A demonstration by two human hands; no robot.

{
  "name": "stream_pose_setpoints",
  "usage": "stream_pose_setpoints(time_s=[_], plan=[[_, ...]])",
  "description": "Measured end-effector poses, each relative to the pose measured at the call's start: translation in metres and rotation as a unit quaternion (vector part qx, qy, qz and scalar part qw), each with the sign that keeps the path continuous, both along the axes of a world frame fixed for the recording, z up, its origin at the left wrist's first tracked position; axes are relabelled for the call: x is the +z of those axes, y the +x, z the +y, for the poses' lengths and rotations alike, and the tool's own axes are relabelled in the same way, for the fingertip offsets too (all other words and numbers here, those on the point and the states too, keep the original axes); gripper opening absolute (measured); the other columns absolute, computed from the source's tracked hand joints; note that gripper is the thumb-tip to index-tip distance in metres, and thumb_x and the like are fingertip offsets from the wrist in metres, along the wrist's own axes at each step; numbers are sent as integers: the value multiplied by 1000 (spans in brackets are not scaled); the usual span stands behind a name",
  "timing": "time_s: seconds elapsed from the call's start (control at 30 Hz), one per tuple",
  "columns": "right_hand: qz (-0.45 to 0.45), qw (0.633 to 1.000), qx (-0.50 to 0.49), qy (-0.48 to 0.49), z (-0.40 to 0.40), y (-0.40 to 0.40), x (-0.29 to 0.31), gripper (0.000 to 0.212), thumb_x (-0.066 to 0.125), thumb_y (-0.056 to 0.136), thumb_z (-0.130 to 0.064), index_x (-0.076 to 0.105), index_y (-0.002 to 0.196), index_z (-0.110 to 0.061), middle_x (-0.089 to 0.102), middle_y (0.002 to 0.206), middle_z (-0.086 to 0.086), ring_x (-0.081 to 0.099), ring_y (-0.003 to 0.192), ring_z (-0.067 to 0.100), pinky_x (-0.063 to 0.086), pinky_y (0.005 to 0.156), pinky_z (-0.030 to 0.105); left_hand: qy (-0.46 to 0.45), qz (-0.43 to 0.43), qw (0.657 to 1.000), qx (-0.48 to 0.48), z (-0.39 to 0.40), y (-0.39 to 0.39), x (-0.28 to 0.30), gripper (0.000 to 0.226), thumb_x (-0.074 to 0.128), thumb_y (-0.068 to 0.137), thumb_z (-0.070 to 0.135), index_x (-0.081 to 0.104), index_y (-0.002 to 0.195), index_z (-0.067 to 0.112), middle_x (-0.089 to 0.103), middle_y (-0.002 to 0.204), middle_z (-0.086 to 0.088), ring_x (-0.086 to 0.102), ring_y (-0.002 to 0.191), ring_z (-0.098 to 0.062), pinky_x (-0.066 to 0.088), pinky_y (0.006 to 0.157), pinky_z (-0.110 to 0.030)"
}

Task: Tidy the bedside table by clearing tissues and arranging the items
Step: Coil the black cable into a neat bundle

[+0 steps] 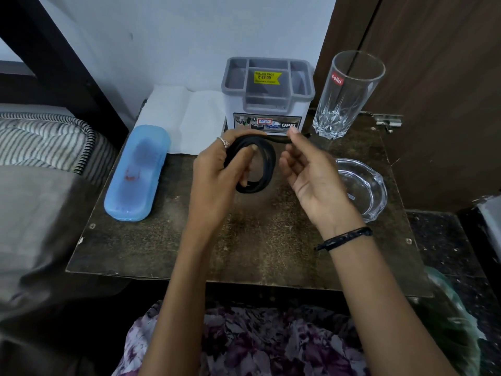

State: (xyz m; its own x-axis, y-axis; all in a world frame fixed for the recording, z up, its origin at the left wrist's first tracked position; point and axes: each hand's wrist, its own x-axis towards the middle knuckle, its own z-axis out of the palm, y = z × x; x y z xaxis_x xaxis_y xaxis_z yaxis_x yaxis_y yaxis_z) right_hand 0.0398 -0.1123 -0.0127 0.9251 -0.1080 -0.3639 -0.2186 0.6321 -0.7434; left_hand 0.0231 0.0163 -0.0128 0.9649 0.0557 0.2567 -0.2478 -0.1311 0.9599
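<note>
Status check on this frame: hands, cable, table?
Left hand grips coiled black cable. Right hand pinches its free end. White tissue lies flat by grey organizer. Nothing obstructing.

A striped mattress [46, 137] edges in at our left beneath a dark bed frame [62, 63], with a pale wall [176, 36] behind. At our right stands a brown wooden door [439, 90] fitted with a metal latch [387, 121]. Below us lie dark speckled floor [439, 240] and floral fabric [244, 346].
</note>
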Motion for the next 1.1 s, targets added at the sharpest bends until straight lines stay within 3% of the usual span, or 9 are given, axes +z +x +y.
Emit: stream_pose_setpoints(time_s=[0.13,0.23,0.3,0.47,0.53,0.63,0.73,0.9,1.1], plan=[[-44,999,-22,-3,1,-3,0,37,68,79,-3,51,112,-5,61,79,1,62,61,4,53,58,16,-106,27,994,14,0,-1,2,26,46,93,3,66,90,19,50,51,12,39,46,0,35,48,-14],[-114,979,-29,-165,0,-6,-6,23,65,83,-5,55,104,-4,62,84,3,65,69,7,54,65,18,-189,72,978,39,-3,1,-7,30,48,94,10,64,74,25,48,49,13,37,47,1,34,53,-17],[-162,941,-2,-298,2,-7,-11,13,59,89,-10,64,99,-3,65,84,2,68,76,10,55,71,19,-235,96,965,73,-1,4,-14,31,48,94,9,59,68,22,44,51,12,34,48,-1,31,59,-25],[-223,816,107,-522,7,-10,-13,23,61,89,-18,67,110,-13,70,102,-2,66,91,7,54,81,24,-262,118,948,137,14,12,-25,21,47,94,12,53,74,16,40,65,-5,35,59,-13,34,59,-28],[-225,755,100,-608,8,-12,-14,19,63,87,-21,70,105,-18,68,98,-5,60,81,2,51,70,21,-258,125,948,136,14,12,-25,20,47,94,11,55,76,15,40,66,-6,35,59,-15,39,57,-26],[-195,716,72,-667,10,-12,-14,16,66,84,-29,72,98,-22,59,91,-7,50,70,3,43,58,19,-226,112,961,111,10,10,-21,14,47,93,9,56,83,9,42,65,-8,36,61,-23,37,63,-37],[-170,749,86,-635,14,-8,-18,15,68,82,-26,73,94,-18,59,82,-7,52,67,2,42,59,15,-207,98,970,85,7,7,-15,13,47,92,5,56,84,7,44,65,-10,37,62,-22,36,63,-37],[-96,922,116,-358,24,-7,-17,11,62,86,-12,73,85,-15,62,64,-6,46,49,2,38,41,15,-154,69,984,57,4,7,-12,30,48,90,1,55,68,19,46,49,11,37,47,-2,36,50,-15],[-40,966,154,-205,28,-4,-15,16,56,87,-11,70,82,-17,58,74,2,32,39,1,22,34,11,-105,48,992,58,11,9,-12,15,50,90,4,63,87,11,52,50,15,43,51,3,36,52,-11]])
